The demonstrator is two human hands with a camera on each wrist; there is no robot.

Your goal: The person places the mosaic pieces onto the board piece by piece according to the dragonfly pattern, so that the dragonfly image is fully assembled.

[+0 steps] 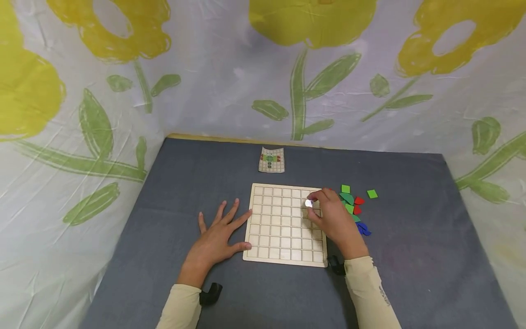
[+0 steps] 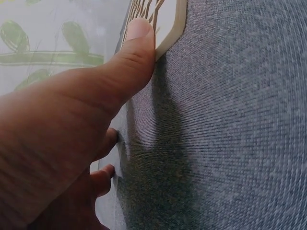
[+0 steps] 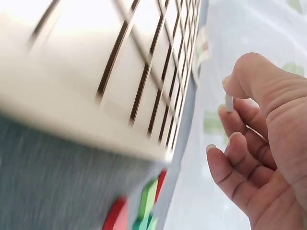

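Observation:
A square wooden grid board [image 1: 283, 224] lies on the dark grey table. My right hand [image 1: 334, 221] pinches a small white piece [image 1: 309, 203] between thumb and fingers, over the upper right part of the board. From the right wrist view, the white piece [image 3: 229, 101] shows edge-on, above the board's surface. My left hand [image 1: 218, 242] is spread at the board's left edge, thumb and index fingertips touching it. In the left wrist view the thumb [image 2: 129, 62] rests on a corner of the board [image 2: 168, 28].
Right of the board lies a loose pile of green pieces [image 1: 347, 198], red pieces [image 1: 359, 200] and blue pieces [image 1: 363, 228]. One green square [image 1: 372, 194] lies apart. Behind the board is a pattern card [image 1: 271, 167] with a coloured figure. Flower-printed sheets [image 1: 213, 91] surround the table.

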